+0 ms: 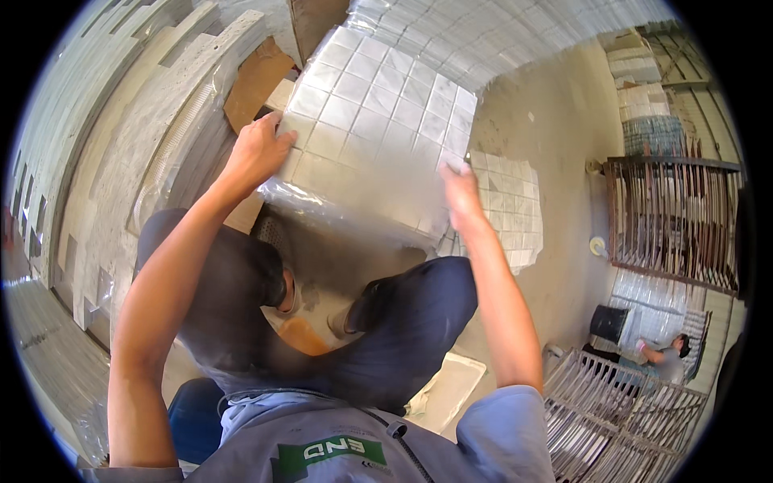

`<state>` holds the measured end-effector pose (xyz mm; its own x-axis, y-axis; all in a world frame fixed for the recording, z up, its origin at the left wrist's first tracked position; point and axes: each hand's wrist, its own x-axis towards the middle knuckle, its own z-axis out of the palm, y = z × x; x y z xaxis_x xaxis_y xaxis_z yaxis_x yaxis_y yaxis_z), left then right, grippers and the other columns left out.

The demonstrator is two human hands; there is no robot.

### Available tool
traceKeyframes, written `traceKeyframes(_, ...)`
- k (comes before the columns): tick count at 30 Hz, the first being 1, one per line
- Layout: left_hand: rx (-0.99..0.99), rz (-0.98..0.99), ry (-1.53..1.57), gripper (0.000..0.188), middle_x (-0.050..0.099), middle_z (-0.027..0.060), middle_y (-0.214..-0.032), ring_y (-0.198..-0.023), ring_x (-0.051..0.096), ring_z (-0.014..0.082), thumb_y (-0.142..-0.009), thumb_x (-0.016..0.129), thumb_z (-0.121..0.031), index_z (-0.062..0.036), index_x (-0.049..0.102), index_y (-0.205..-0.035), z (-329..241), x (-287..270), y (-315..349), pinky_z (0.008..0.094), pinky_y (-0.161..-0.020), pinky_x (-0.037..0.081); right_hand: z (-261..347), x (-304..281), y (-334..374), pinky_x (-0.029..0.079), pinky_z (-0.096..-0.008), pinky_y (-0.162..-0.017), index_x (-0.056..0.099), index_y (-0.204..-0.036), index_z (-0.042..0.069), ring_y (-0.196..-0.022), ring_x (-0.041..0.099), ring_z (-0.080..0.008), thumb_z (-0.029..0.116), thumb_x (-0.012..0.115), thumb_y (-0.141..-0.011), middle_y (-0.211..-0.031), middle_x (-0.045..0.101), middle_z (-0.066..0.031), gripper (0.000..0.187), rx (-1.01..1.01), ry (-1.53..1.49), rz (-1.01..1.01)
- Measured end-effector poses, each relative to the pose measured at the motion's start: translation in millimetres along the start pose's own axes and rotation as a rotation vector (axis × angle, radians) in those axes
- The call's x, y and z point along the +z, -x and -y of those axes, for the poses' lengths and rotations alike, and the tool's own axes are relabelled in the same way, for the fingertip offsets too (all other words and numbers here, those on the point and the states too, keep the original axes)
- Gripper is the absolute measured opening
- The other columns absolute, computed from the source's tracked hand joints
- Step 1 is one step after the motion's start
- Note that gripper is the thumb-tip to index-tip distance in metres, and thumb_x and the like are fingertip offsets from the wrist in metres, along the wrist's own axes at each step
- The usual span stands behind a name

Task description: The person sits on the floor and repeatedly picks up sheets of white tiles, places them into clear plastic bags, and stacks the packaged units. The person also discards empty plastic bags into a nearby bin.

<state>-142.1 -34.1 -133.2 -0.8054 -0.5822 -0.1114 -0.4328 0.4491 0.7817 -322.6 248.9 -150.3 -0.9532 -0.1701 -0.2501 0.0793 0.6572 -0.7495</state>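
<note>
A sheet of square white-grey marble mosaic tiles lies in front of me on top of a stack edged with clear plastic film. At its left edge is my left hand, fingers closed on the border. My right hand grips the right edge, its fingertips slightly blurred. A pale blurred patch covers the lower right of the sheet, so the tiles there are hard to make out. My knees are spread below the stack.
Another mosaic piece lies to the right. Plastic-wrapped tile stacks stand beyond; stone mosaic slabs lean at left beside cardboard. A white tray sits near my right thigh. Slatted racks and another person are far right.
</note>
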Motion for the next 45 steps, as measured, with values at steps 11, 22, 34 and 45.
traceKeyframes(11,0.008,-0.049,-0.026,0.045,0.062,0.0324,-0.106,-0.104,0.059,0.0454,-0.085,0.057,-0.022,0.0068,0.057,-0.119,-9.9,13.0,2.4,0.0436,-0.091,0.046,10.9,6.9,16.4,0.044,-0.0494,-0.093,0.034,-0.128,-0.011,-0.111,0.055,-0.0467,0.033,0.046,-0.094,-0.116,0.057,-0.0350,0.057,0.034,0.209,-0.029)
traceKeyframes(22,-0.003,0.106,-0.035,0.041,0.065,0.0098,-0.105,-0.095,0.057,0.0143,-0.094,0.055,-0.025,0.0026,0.056,-0.125,12.2,-5.9,-7.7,0.0282,-0.085,0.044,23.1,35.0,21.8,0.047,-0.0480,-0.095,0.034,-0.129,-0.020,-0.113,0.057,-0.0445,0.034,0.049,-0.092,-0.127,0.049,-0.0362,0.067,-0.025,0.280,-0.144)
traceKeyframes(34,0.048,0.153,0.072,0.047,0.062,0.0101,-0.112,-0.104,0.053,0.0139,-0.097,0.053,-0.031,0.0048,0.055,-0.127,43.0,-10.3,-18.5,0.0254,-0.094,0.038,-123.6,-185.6,238.4,0.056,-0.0342,-0.076,0.059,-0.121,-0.005,-0.090,0.068,-0.0242,0.029,0.060,-0.095,-0.108,0.067,-0.0182,0.043,0.198,-0.521,-0.108)
traceKeyframes(45,0.088,0.158,-0.007,0.059,0.056,0.0163,-0.128,-0.120,0.048,0.0192,-0.097,0.054,-0.034,0.0094,0.044,-0.136,53.1,-13.5,-29.1,0.0272,-0.103,0.033,-390.0,1.7,444.4,0.040,-0.0413,-0.102,0.054,-0.127,-0.004,-0.119,0.053,-0.0387,0.028,0.067,-0.082,-0.126,0.056,-0.0264,0.057,0.714,0.193,-0.269)
